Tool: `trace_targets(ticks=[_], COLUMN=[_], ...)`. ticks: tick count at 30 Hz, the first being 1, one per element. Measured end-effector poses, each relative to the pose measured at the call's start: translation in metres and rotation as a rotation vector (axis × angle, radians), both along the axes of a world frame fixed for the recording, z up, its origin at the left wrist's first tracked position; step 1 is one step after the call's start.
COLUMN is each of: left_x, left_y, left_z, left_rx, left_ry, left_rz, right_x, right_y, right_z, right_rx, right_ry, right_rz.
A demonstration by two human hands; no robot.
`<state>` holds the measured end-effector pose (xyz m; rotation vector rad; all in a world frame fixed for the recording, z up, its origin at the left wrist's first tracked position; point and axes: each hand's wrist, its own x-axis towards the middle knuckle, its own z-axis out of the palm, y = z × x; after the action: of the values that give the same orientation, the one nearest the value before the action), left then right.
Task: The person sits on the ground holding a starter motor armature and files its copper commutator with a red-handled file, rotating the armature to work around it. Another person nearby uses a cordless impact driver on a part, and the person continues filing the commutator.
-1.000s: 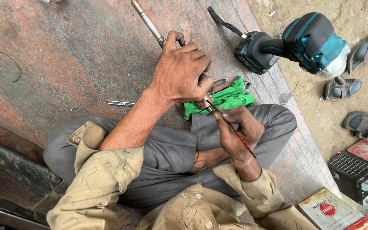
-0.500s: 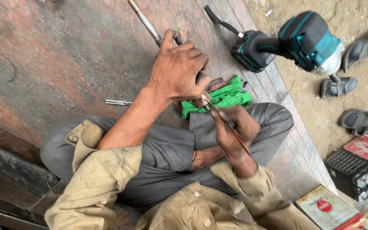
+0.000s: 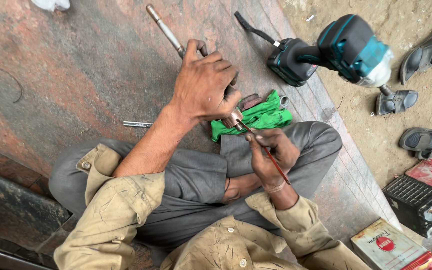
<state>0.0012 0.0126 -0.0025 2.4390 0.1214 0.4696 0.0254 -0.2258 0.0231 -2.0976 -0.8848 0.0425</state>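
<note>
left hand is fisted around a small rusty-brown cylindrical metal part, gripping it tight, only its near end showing below the knuckles. right hand pinches a thin red-brown rod between fingertips, pencil-style. rod's long axis runs diagonally, from near-right past the wrist up to far-left, tip meeting the exposed end of the part. so the part sits just far-left of the right-hand grip, touching the rod tip; left hand is on it, right hand just beside. part looks grimy, dull, short, mostly hidden. both are held over a crumpled green cloth on the reddish slab. long metal bar lies far of the left hand, teal cordless impact wrench to the right.
</note>
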Motion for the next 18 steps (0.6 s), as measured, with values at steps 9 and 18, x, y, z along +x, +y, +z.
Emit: trace_targets(ticks=[9, 18], left_x=[0.004, 0.006], left_y=[0.003, 0.006], left_z=[0.006, 0.014], left_rx=[-0.015, -0.013], left_ry=[0.03, 0.078], left_rz=[0.009, 0.004], right_x=[0.005, 0.016], right_y=[0.005, 0.005], right_z=[0.009, -0.01], right_rx=[0.092, 0.142], right_ry=[-0.028, -0.048], right_rz=[0.204, 0.204])
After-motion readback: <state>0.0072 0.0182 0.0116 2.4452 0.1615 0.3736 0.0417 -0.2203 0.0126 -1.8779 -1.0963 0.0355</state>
